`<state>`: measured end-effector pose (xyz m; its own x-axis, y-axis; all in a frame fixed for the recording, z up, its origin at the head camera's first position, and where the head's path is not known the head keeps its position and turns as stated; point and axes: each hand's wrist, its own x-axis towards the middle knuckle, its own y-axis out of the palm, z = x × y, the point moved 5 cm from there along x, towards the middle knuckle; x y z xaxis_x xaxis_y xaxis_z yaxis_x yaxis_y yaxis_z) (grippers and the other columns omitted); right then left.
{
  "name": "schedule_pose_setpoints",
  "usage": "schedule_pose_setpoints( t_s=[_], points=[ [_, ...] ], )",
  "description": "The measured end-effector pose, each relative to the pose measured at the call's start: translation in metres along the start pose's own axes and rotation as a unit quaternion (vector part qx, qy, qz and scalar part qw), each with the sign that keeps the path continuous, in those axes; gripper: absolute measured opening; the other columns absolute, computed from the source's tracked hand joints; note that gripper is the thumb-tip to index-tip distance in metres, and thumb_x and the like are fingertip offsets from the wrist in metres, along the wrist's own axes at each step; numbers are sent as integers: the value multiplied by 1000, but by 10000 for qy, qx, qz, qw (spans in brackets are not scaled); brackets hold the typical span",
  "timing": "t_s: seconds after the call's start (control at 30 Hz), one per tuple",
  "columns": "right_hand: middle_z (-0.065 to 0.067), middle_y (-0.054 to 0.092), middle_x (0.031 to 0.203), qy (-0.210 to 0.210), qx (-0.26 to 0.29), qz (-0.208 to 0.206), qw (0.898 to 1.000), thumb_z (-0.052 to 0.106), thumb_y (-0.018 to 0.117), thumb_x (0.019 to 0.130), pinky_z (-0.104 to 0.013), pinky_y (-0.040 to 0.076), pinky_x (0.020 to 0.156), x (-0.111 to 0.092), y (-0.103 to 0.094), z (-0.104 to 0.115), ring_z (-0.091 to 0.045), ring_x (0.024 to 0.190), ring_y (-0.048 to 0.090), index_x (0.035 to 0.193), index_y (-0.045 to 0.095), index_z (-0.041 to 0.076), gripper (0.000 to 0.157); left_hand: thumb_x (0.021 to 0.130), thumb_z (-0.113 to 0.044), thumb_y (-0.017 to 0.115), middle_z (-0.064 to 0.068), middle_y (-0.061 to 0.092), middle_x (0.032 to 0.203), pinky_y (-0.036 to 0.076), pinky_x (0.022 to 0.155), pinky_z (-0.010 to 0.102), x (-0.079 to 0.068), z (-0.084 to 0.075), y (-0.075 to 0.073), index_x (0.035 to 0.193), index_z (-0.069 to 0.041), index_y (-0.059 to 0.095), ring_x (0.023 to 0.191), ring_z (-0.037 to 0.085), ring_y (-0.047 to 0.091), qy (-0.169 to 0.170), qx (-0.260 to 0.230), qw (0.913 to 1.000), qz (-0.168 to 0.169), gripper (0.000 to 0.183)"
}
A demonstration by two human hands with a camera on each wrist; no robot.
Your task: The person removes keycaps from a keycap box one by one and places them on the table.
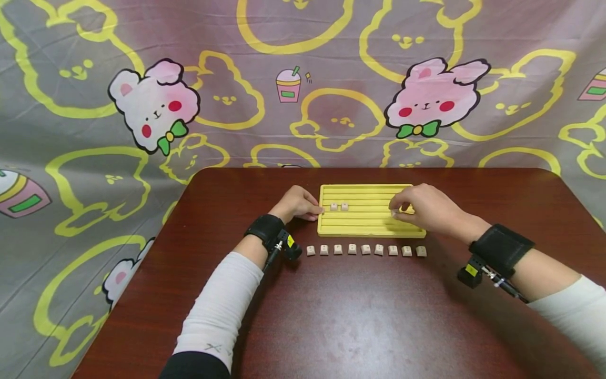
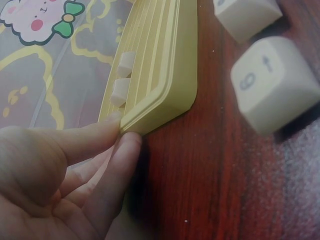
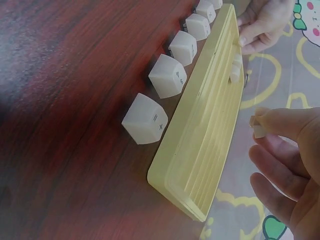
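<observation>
A yellow ridged tray [image 1: 371, 235] lies on the table, its grooves running left to right. My left hand [image 1: 298, 203] pinches the tray's left edge between thumb and finger, as the left wrist view shows closely. Above the tray's right part, my right hand [image 1: 423, 207] holds a small white keycap [image 3: 258, 130] between thumb and fingertip, apart from the grooves. Two white keycaps, one at the left [image 1: 333, 207] and one beside it [image 1: 344, 207], sit in a groove near the tray's left end. The marking on the held keycap is hidden.
Several white keycaps stand in a row in front of the tray, from the leftmost keycap [image 1: 310, 251] to the rightmost keycap [image 1: 421, 251]. The dark red-brown table [image 1: 350, 316] ends at a patterned cloth [image 1: 331, 68] behind it.
</observation>
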<state>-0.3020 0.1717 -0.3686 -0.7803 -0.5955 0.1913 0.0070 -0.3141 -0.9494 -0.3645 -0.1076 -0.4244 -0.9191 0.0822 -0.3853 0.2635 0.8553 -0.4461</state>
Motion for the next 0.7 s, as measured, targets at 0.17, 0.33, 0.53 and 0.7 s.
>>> schedule_pose_setpoints(
  t_s=[0.17,0.33,0.53,0.7],
  points=[
    [2,73,90,76,-8,0,10000,16,81,83,-36,58,73,-6,-4,-1,-16,84,66,100,77,12,18,85,-4,77,10,65,83,64,65,25,-2,-1,-1,106,8,69,58,10,66,51,41,10000,19,25],
    [5,72,86,34,-28,-90,10000,15,81,82,-33,57,71,-11,-8,0,-14,79,63,98,77,13,17,85,-4,77,9,66,80,64,65,25,-2,0,-1,105,8,69,58,10,65,59,49,10000,43,25],
    [6,71,84,-74,-38,-148,9999,14,81,83,-30,54,68,-18,-13,2,-10,76,61,96,77,15,13,86,-4,76,12,69,85,64,68,26,-3,-1,0,103,7,70,60,11,67,55,71,10000,30,21],
    [7,70,85,-176,-92,-227,9995,15,82,82,-28,54,66,-26,-15,3,-11,75,62,95,76,16,15,86,-4,76,14,70,87,65,69,27,-4,-1,-1,101,6,70,61,12,67,67,72,9999,26,19]
  ],
)
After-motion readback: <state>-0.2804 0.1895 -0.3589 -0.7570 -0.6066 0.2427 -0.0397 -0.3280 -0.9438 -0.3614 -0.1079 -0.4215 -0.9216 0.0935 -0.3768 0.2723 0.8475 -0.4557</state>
